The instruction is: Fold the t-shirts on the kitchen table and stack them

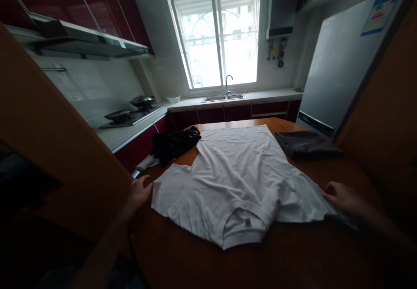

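Note:
A white T-shirt [234, 163] lies spread on the brown wooden table [293, 254], its collar toward me and its hem toward the window. Wrinkles run across the body, and a small dark label shows inside the neck. On the left, my left hand [140, 191] is closed at the edge of one sleeve, fingers curled against the cloth. At the other side, my right hand [345, 197] pinches the opposite sleeve between thumb and fingers, and that sleeve is drawn outward. Parts of the fingers on both hands are dim.
A folded dark grey cloth [308, 144] rests at the table's right. Crumpled black clothing [174, 144] lies at the back left. Beyond are a sink [224, 98], a stove with a lidded pan [142, 101], and a fridge [345, 58] on the right. A wooden panel [61, 128] stands at left.

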Motion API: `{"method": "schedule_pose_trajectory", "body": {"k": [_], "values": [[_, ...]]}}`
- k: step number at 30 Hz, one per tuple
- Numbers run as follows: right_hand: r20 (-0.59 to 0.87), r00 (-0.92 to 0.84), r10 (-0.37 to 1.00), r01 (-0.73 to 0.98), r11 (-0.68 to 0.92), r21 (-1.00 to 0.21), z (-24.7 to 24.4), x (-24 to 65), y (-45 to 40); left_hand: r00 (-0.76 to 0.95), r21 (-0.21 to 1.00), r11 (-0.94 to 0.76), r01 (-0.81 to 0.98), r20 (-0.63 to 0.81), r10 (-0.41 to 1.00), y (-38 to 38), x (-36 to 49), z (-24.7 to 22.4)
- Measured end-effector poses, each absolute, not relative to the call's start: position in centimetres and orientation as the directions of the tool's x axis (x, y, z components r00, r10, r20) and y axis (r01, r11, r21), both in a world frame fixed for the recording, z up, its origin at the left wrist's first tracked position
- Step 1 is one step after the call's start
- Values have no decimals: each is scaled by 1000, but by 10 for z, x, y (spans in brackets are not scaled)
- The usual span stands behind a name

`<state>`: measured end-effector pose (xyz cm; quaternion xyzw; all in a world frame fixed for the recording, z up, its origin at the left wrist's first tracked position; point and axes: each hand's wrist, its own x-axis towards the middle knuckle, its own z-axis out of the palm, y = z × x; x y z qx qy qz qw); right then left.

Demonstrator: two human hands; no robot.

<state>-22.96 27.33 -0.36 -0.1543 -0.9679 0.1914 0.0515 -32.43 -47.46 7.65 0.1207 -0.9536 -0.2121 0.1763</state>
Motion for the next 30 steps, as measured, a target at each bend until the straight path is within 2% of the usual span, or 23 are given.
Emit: {"method": "schedule_pose_trajectory", "body": {"k": [2,4,6,8,11,15,17,20,22,25,28,30], "values": [[-43,-950,311,301,863,-405,3,-231,268,-897,362,930,-64,388,-213,-468,-309,71],[-64,-946,317,314,858,-407,14,-231,262,-898,292,941,172,440,27,-452,-295,66],[0,-940,340,308,853,-421,28,-232,258,-872,240,886,396,402,280,-435,-288,60],[86,-935,344,270,847,-457,43,-230,255,-856,200,857,474,333,396,-423,-285,51],[225,-929,293,166,875,-455,63,-221,252,-876,129,885,447,265,404,-421,-283,38],[351,-919,177,104,971,-217,66,-207,254,-906,71,920,386,219,363,-437,-269,25],[365,-923,120,75,988,-134,56,-203,259,-919,56,934,352,212,333,-443,-260,23],[394,-913,107,53,988,-146,36,-201,264,-926,30,951,307,239,292,-439,-250,26],[488,-871,62,-16,988,-155,28,-195,257,-904,40,939,341,288,316,-423,-242,36],[571,-813,-114,-265,945,-190,28,-173,221,-811,187,796,575,254,526,-385,-223,56],[453,-829,-329,-480,834,-272,32,-148,169,-658,363,577,731,153,737,-347,-204,71],[365,-833,-417,-529,793,-302,32,-139,141,-595,393,508,767,138,792,-330,-198,72]]}}
